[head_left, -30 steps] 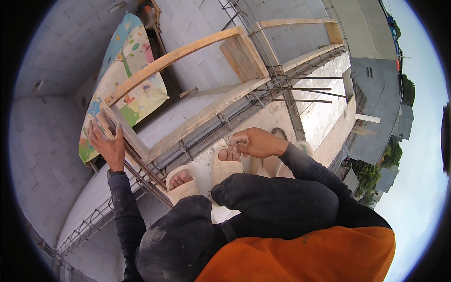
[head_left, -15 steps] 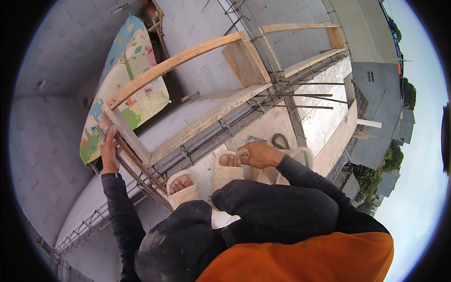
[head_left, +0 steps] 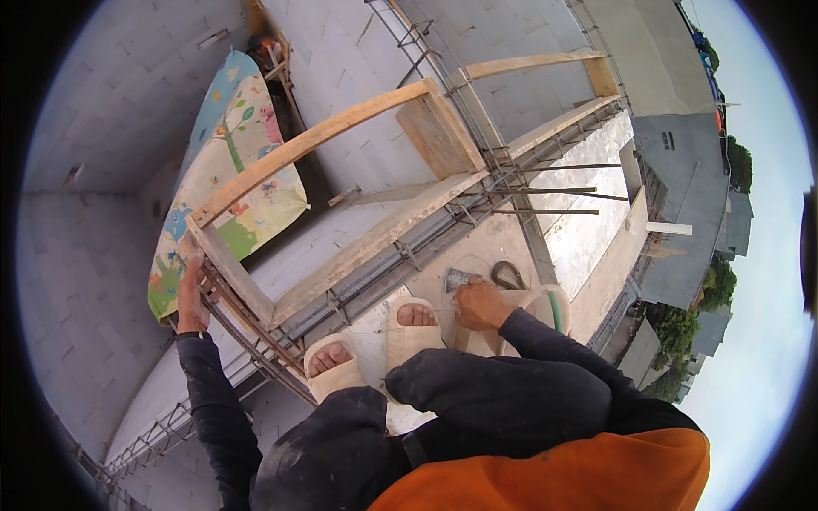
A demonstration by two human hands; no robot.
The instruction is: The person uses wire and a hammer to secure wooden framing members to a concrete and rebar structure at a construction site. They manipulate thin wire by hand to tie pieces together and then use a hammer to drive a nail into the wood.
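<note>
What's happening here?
A person in pale sandals is crouched beside a wooden frame with steel reinforcement along it. The left hand is at the thin steel bars by the frame's near end; how firmly it grips is unclear. The right hand is down at a grey metal piece, its fingers mostly hidden, so I can't tell whether it's holding it. A dark looped bundle lies just beyond that hand.
</note>
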